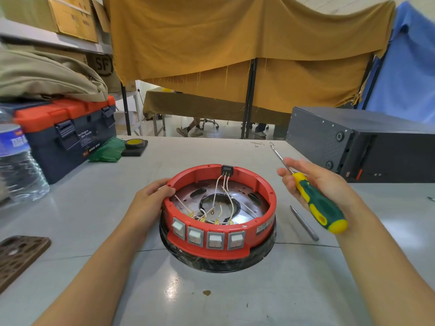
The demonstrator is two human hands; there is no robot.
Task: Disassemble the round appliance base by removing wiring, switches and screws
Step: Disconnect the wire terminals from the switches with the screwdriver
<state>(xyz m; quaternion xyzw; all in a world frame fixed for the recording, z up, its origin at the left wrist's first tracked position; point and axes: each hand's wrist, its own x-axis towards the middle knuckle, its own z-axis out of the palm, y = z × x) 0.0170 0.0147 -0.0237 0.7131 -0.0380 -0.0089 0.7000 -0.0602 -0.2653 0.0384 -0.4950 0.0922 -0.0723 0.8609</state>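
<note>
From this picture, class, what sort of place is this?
Probably a workshop or repair bench: a toolbox on the table, a screwdriver in the right hand, cardboard boxes on shelving.

round base [263, 189]: red ring, open side up, table centre | four white switches [208, 237] along its 6 o'clock wall | white wires [219, 187] run from black socket [227, 170] at 12 o'clock

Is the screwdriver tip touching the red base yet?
Apart. The head view shows the screwdriver raised in the right hand, tip pointing away from the red base.
</note>
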